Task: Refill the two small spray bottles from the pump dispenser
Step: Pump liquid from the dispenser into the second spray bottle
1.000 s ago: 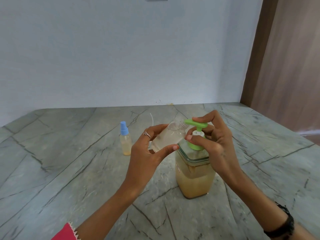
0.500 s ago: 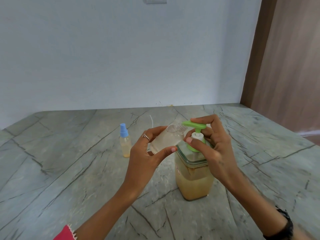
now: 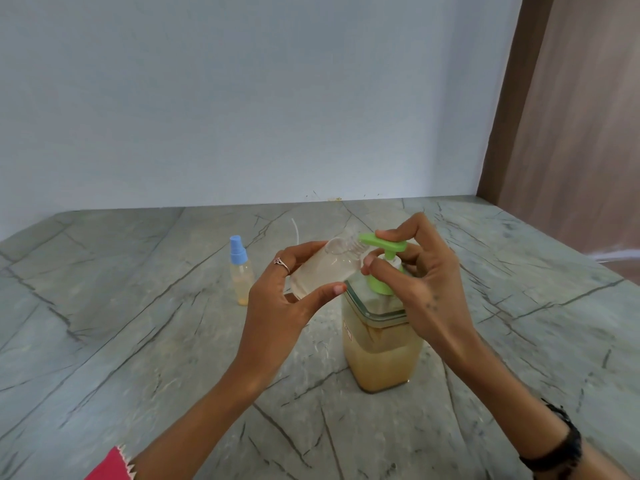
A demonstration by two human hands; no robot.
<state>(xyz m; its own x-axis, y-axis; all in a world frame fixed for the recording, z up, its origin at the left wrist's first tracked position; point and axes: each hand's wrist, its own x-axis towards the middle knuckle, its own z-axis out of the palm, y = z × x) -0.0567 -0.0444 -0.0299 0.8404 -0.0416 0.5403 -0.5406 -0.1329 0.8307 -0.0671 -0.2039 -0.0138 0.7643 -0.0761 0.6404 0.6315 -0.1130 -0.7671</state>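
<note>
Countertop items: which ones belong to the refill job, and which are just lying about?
In use: open spray bottle in left hand; pump dispenser, right hand on its green pump; blue-capped spray bottle.
Lying about: thin white tube, possibly the removed sprayer's.

2 spray bottles [image 3: 242,280] [image 3: 323,270] (1 capped), 1 pump dispenser [image 3: 381,341], 2 hands [image 3: 287,299] [image 3: 426,289].
</note>
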